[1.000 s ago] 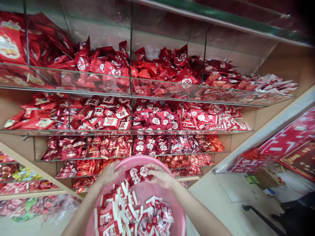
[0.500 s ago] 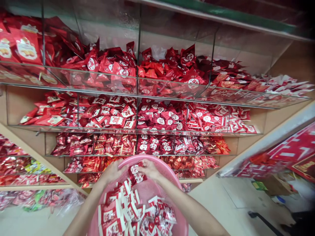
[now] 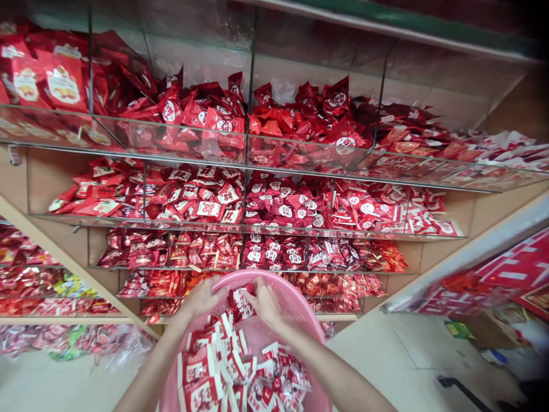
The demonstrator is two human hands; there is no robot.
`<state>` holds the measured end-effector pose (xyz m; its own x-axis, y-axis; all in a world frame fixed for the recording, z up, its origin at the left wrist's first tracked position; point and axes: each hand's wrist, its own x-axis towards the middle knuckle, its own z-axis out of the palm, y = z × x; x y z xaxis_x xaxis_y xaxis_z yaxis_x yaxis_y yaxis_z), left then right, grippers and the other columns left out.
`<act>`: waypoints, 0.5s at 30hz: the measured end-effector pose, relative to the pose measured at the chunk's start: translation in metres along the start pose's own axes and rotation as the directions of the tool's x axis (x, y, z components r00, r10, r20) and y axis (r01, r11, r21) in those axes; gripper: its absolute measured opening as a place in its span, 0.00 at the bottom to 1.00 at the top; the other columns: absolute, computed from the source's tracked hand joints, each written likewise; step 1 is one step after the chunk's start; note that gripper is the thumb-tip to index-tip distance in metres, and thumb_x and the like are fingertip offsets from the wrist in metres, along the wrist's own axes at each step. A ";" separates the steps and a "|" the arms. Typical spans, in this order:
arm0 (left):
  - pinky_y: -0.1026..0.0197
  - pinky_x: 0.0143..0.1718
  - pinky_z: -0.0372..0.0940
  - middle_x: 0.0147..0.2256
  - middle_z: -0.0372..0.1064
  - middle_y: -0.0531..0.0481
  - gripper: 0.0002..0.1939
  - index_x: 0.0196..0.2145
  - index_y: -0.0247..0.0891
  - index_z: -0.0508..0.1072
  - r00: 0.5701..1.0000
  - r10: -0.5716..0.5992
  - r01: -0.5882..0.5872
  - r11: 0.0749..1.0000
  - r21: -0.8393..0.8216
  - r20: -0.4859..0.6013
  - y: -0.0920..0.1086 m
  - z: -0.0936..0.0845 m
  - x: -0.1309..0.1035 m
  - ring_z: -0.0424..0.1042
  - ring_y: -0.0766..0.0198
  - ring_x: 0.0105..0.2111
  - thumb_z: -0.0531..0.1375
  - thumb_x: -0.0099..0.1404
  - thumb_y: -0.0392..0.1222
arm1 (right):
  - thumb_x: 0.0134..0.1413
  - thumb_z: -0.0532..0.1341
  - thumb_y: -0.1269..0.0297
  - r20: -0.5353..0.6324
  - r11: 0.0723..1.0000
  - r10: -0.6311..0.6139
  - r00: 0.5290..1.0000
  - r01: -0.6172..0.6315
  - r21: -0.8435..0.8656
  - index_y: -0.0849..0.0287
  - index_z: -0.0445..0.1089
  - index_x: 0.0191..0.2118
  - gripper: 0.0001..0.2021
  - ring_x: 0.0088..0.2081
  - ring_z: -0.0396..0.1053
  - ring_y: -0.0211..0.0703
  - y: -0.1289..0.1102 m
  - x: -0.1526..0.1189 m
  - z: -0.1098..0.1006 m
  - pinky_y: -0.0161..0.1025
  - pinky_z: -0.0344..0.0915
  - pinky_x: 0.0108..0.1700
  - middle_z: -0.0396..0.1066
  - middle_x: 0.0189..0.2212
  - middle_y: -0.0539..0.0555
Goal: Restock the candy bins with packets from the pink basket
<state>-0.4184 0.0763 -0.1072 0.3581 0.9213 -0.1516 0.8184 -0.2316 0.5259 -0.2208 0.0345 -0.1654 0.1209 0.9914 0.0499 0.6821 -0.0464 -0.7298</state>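
Observation:
A pink plastic basket [image 3: 311, 320] is at the bottom centre, with many red-and-white wrapped packets [image 3: 199, 369] in its near part. My left hand [image 3: 206, 296] is at the basket's upper left rim, its fingers curled over the edge. Inside the far part of the basket, my right hand [image 3: 262, 300] has its fingers on a dark red packet with white print [image 3: 242, 304]. This packet lies between the two hands, above the others.
Glass-fronted shelves [image 3: 274, 171] full of red packets rise ahead in several tiers. More packets fill a lower rack [image 3: 34, 286] at the left. Red boxes [image 3: 506, 272] stand at the right, with a black bar [image 3: 463, 389] near the pale floor [image 3: 386, 355].
The view has shifted slightly, so shelves and basket sit a little further right. My right hand has turned, with its fingers now pointing more upward beside the dark red packet.

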 end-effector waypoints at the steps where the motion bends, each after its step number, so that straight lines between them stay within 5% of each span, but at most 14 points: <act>1: 0.57 0.47 0.63 0.48 0.72 0.41 0.28 0.50 0.37 0.69 1.000 -0.001 0.001 1.000 -0.008 0.004 0.000 0.000 0.000 0.71 0.52 0.47 0.49 0.61 0.59 | 0.51 0.59 0.49 0.000 0.999 0.012 1.000 -0.012 -0.034 0.57 0.63 0.39 0.17 0.27 0.65 0.47 -0.001 -0.001 -0.001 0.40 0.57 0.30 0.65 0.24 0.52; 10: 0.57 0.46 0.63 0.47 0.73 0.43 0.28 0.48 0.39 0.70 1.000 0.007 -0.007 1.000 -0.017 0.006 0.002 -0.003 -0.001 0.71 0.53 0.46 0.49 0.61 0.60 | 0.52 0.55 0.42 0.011 0.996 0.008 1.000 -0.007 -0.087 0.59 0.66 0.43 0.24 0.32 0.69 0.53 -0.008 -0.003 -0.011 0.43 0.60 0.35 0.70 0.27 0.58; 15: 0.59 0.44 0.64 0.43 0.75 0.45 0.25 0.45 0.41 0.72 1.000 0.006 -0.006 0.999 -0.037 -0.003 -0.001 -0.004 -0.002 0.73 0.54 0.44 0.49 0.60 0.60 | 0.57 0.51 0.45 -0.003 0.992 -0.109 0.994 0.109 -0.067 0.59 0.67 0.45 0.23 0.30 0.69 0.49 -0.020 0.005 -0.039 0.40 0.60 0.35 0.70 0.25 0.55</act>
<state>-0.4216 0.0760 -0.1044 0.3621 0.9206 -0.1460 0.7991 -0.2259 0.5571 -0.2050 0.0360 -0.1240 0.0478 0.9902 0.1311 0.7381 0.0534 -0.6726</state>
